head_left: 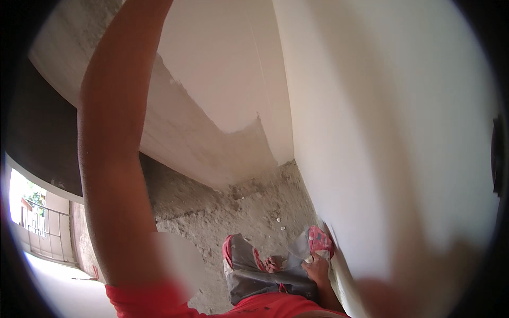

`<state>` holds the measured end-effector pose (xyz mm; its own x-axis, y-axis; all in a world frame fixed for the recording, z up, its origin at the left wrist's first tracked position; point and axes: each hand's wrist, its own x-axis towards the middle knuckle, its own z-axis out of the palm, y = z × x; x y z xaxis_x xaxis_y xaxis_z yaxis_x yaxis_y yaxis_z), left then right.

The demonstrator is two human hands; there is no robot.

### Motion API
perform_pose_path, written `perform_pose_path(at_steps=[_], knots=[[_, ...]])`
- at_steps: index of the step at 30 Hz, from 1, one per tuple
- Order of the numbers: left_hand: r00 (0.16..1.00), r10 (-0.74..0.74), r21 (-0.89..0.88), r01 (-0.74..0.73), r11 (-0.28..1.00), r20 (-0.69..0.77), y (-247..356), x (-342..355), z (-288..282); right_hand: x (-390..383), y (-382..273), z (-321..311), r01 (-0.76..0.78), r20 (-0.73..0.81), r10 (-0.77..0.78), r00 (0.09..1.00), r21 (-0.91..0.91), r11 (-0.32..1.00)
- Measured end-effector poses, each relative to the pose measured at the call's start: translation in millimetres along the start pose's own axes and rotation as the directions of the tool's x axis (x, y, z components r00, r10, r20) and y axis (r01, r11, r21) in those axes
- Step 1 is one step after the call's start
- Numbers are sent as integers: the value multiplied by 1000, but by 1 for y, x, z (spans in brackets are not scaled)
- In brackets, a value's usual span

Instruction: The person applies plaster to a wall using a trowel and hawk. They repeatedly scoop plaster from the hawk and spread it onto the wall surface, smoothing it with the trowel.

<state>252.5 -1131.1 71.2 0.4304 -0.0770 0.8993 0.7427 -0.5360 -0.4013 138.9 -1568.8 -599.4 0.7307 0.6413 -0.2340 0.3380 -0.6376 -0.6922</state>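
My left arm stretches upward from its red sleeve and leaves through the top edge, so the left hand is out of sight. My right hand is low, beside my right knee, with its fingers curled in against the grey and red trousers. Something pale shows at its fingertips, too small to name. Close to this hand stands the smooth white wall on the right. Ahead, the other wall has a pale coat over its upper part and a greyer, rougher band below.
The rough grey floor carries a few small white crumbs. Both walls meet in a corner ahead. At the far left is a bright opening with a metal railing. A dark object sits at the right rim.
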Motion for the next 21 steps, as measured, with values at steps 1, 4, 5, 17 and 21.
perform_pose_path(at_steps=[1,4,5,17,21], knots=[[999,-11,-19,11,1000,42,31,-36,-23,5,12,10,7,-21,-7,1000,0,1000],[1000,-14,34,14,999,1,49,-96,3,17,30,29,67,-36,-66,997,32,997],[1000,4,48,-3,999,-20,57,-118,12,14,36,33,80,-35,-78,996,51,996],[990,18,-130,-37,991,-140,163,-351,66,34,77,55,233,-85,-224,971,112,966],[986,126,-208,-101,973,111,157,-446,73,40,95,70,352,-110,-345,932,46,935]])
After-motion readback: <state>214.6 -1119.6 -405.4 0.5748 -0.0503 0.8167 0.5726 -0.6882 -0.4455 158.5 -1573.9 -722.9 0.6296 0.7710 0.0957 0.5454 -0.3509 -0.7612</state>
